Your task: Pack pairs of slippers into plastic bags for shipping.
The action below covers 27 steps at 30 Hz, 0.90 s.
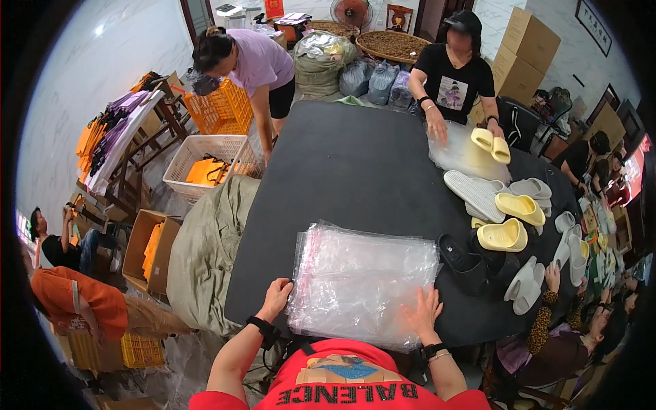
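A flat stack of clear plastic bags [362,277] lies on the black table in front of me, with a pinkish-red strip along its left side. At the stack's left edge rests my left hand [275,298], fingers reaching along the border of the plastic. My right hand [424,314] is spread open on the stack's lower right part. Close to its right side stand black slippers [463,265]. Beyond these are a yellow slipper [502,236] and a pale grey slipper [473,193], among several others.
Across the black table [335,164], a person in black [452,82] handles clear plastic beside yellow slippers [490,145]. At the left, someone in lilac [256,61] bends near a white basket [205,145]. A covered heap [212,253] adjoins the table's left edge; a seated person [557,348] reaches in from the right.
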Available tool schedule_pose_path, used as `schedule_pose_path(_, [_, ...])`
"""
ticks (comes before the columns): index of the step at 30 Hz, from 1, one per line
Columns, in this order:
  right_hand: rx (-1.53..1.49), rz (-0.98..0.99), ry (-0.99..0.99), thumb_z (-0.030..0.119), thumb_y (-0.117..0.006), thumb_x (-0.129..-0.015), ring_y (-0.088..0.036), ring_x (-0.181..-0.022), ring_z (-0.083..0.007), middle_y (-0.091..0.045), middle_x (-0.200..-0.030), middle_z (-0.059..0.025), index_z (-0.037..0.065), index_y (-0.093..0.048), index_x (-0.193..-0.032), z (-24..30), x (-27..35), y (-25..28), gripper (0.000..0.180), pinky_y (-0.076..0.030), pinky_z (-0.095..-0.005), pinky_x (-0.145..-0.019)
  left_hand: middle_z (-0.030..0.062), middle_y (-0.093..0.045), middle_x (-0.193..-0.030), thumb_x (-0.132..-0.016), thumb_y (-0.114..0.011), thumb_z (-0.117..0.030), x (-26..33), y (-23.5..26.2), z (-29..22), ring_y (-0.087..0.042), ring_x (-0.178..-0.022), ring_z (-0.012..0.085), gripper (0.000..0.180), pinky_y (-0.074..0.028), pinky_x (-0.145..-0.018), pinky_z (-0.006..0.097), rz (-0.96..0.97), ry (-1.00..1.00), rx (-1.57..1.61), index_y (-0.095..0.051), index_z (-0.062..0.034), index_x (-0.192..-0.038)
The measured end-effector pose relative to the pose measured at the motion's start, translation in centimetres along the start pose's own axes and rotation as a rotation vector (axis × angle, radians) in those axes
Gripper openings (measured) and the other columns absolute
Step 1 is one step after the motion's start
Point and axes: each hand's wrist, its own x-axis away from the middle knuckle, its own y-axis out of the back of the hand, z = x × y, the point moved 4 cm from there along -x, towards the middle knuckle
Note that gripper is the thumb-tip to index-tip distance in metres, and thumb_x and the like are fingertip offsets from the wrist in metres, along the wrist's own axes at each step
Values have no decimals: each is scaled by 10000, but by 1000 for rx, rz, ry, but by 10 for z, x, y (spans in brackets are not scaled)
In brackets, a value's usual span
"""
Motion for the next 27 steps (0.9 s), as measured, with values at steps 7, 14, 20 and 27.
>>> schedule_pose_path(7, [-224,66,-164,536,-600,-707,-97,-1312,-363,-96,-1414,-232,127,-211,-1377,-24,-2,-20,876,-76,-553,-1020,172,-556,-1004,-785,-569,-169,0,-1,1,-554,-934,256,323,-433,-829,323,-27,-40,-127,-564,38,-1033])
schedule_pose_path(14, [-228,100,-177,513,-623,-695,-119,-1305,-369,-114,-1410,-229,130,-223,-1371,-18,-7,-8,874,-100,-549,-1019,123,-581,-905,-804,-535,-214,-7,4,13,-575,-827,265,307,-452,-719,366,100,172,130,-574,12,-1008])
schedule_pose_path(20, [-373,-29,-225,448,-643,-697,-187,-1285,-373,-129,-1409,-218,148,-243,-1360,-35,-26,6,831,-159,-535,-1016,176,-586,-855,-823,-502,-216,-40,25,-111,-565,-803,323,258,-447,-695,386,-104,-456,-343,-566,-11,-966])
schedule_pose_path(27, [-220,42,-301,508,-651,-663,-141,-1304,-348,-142,-1409,-207,110,-194,-1373,-14,-25,-15,934,-86,-563,-1023,170,-579,-960,-784,-517,-154,-15,-82,-183,-552,-910,337,285,-442,-780,428,423,-810,-735,-534,-62,-1053])
